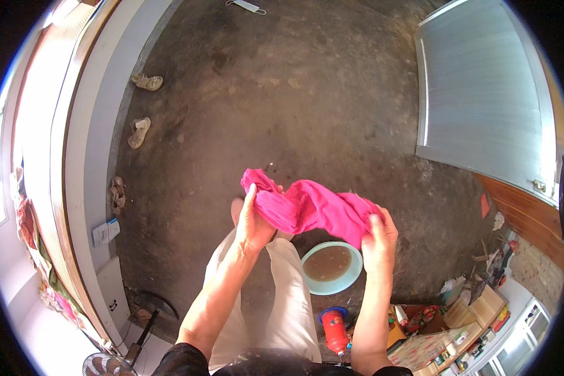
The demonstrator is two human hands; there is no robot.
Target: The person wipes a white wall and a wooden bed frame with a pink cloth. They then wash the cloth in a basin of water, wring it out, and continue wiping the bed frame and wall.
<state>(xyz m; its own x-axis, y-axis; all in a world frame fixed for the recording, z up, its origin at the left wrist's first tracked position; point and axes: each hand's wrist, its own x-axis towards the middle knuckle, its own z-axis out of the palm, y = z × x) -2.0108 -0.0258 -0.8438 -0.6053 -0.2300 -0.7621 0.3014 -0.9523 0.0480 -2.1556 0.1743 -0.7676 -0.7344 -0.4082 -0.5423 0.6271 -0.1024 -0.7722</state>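
Observation:
A bright pink cloth [323, 203] stretches between my two hands, bunched and partly folded, held up over the floor in front of my legs. My left hand [255, 224] is closed round its left end, with the thumb on top. At the right end, my right hand [379, 235] pinches the cloth's edge between thumb and fingers. Below the cloth and to the right of my legs, a pale green basin [335, 290] stands on the floor with brownish, murky water in it.
A red thermos-like container [334, 332] stands near the basin. Boxes and clutter [429, 319] fill the lower right. A grey metal door [482, 94] is at the upper right. Shoes [140, 133] lie along the left wall, beside a white box [106, 232]. A fan [106, 365] is at lower left.

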